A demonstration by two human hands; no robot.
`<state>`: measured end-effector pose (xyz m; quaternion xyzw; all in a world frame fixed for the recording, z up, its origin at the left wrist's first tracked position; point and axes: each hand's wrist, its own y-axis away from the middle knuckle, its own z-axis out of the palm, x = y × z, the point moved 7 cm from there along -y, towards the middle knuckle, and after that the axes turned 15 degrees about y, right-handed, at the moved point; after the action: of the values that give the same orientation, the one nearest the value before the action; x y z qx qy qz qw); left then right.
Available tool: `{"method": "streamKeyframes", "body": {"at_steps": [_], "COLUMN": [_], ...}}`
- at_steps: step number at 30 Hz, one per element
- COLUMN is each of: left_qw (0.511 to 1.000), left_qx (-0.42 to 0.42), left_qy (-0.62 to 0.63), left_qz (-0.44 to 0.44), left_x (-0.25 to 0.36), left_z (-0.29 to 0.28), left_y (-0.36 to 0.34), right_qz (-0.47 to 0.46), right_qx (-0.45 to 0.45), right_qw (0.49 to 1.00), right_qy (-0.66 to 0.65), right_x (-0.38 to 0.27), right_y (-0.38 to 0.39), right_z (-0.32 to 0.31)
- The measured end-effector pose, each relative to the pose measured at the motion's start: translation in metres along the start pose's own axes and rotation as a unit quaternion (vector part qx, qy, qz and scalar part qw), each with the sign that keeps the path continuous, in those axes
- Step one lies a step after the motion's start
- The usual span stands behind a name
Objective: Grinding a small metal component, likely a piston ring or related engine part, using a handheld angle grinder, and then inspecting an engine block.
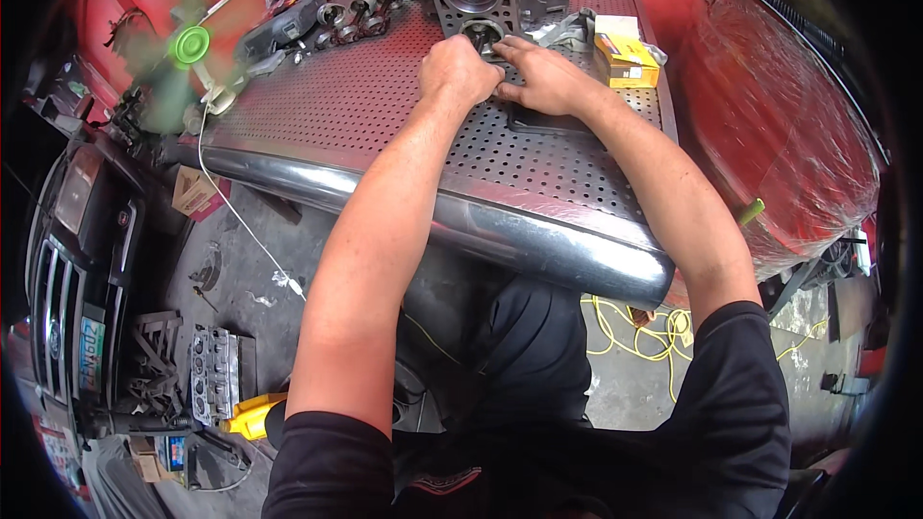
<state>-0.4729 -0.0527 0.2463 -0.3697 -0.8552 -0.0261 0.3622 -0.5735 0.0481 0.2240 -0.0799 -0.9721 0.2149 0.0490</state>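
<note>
A grey engine block point(442, 2) stands on the perforated metal bench top point(356, 101), its round cylinder bores facing me. Both my hands are at the lowest bore, where a shiny round metal part point(484, 34) shows between them. My left hand point(456, 72) is closed at the bore's lower left edge; what its fingers hold is hidden. My right hand point(550, 79) lies at the right side of the same bore, fingers stretched out and thumb apart, fingertips against its rim. Under the right wrist lies a dark flat piece point(548, 122), partly covered.
Pistons with connecting rods point(361, 10) lie at the bench's back left, near a black cover point(281, 27). A yellow box point(625, 62) sits at right. A green fan point(190, 44) stands left. A cylinder head point(213, 375) and yellow cord point(630, 336) lie on the floor.
</note>
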Motion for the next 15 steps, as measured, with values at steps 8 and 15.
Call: {"method": "streamKeyframes", "body": {"at_steps": [8,15], "left_qw": [0.999,0.986], "left_qx": [0.042,0.159], "left_qy": [0.010,-0.049], "left_qz": [0.015,-0.015], "left_x": [-0.020,-0.108], "left_z": [-0.057,-0.111], "left_y": [0.055,0.018], "right_qz": [0.032,0.081], "right_qx": [-0.158,-0.291], "right_qw": [0.985,0.953], "right_qy": [-0.068,0.018], "right_x": [-0.005,0.027], "right_y": [0.046,0.062], "right_z": [-0.050,-0.037]}}
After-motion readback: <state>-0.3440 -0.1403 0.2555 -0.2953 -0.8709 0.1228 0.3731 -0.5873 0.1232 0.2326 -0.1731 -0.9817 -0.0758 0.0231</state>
